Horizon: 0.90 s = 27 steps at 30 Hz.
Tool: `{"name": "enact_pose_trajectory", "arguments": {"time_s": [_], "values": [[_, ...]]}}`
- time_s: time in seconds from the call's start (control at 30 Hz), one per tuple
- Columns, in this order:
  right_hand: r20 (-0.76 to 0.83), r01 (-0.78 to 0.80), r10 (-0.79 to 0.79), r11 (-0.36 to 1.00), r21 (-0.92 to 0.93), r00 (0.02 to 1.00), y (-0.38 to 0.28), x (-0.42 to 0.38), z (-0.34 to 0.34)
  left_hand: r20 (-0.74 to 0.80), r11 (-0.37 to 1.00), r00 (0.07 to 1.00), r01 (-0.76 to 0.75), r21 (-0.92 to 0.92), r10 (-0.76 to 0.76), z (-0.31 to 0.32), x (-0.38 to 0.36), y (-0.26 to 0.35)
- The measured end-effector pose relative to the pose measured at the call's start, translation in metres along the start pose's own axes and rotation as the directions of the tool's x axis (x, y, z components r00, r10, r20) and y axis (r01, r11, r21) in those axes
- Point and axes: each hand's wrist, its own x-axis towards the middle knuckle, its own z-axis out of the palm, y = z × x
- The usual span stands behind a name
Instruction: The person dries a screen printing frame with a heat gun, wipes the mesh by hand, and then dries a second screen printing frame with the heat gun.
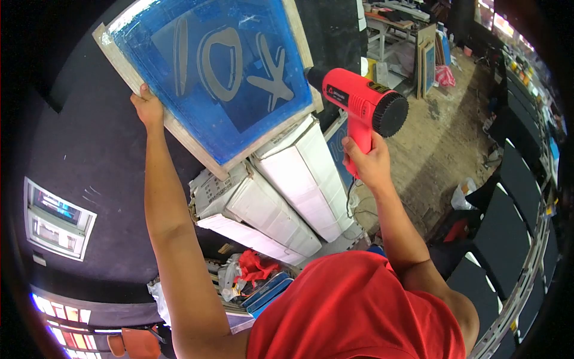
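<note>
A wood-framed printing screen (179, 119) with blue emulsion and large pale lettering fills the upper middle of the head view. My left hand (147, 106) is closed on the left side of its wooden frame and holds it tilted. In my right hand (371, 158) is a red heat gun (353, 99), gripped by the handle. The black nozzle of the gun sits right at the frame's right edge, pointing across the blue mesh. A cord hangs below the handle.
Tall white cartons (305, 173) stand under the screen. Bags and more frames (269, 293) lie at lower left. Dark panels (502, 239) line a rack on the right. Beyond the gun, boards (426, 63) lean by a cluttered table over a worn floor (418, 161).
</note>
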Motion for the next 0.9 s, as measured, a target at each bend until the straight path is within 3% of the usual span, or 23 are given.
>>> {"name": "enact_pose_trajectory", "arguments": {"time_s": [0.43,0.9], "values": [[0.007,0.017,-0.017,0.999,0.027,1.0,-0.001,0.0,0.001,0.014,1.0,1.0,-0.004,-0.012,0.004,0.0,0.0,0.001],[-0.006,-0.133,0.133,0.991,-0.007,0.991,0.03,-0.011,0.0,0.04,0.999,0.998,0.045,-0.015,-0.045,-0.006,-0.007,0.013]]}}
